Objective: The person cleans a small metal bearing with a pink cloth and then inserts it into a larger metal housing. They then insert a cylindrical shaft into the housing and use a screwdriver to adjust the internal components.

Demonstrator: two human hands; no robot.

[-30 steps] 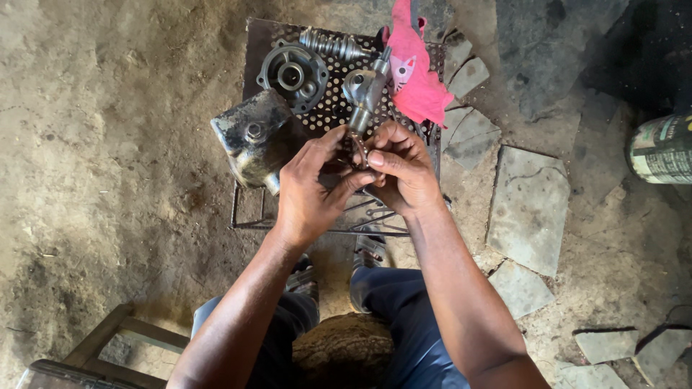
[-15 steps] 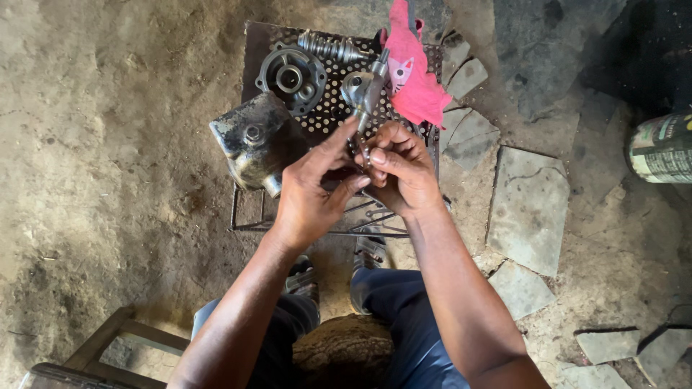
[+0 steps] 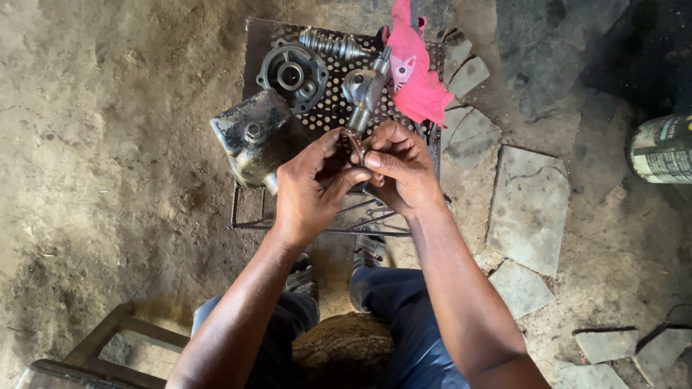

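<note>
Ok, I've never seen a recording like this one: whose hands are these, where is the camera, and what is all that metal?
The camera sits on the person's head and looks down, so both arms reach into the picture from below. The left hand and the right hand meet over a perforated metal stand on a dirt floor. Between their fingertips they pinch a small metal ring, at the lower end of a grey shaft part. On the stand also lie a round flanged cover, a ribbed worm-like shaft, a dark greasy housing at its left edge, and a pink cloth. Flat broken stones lie to the right.
</note>
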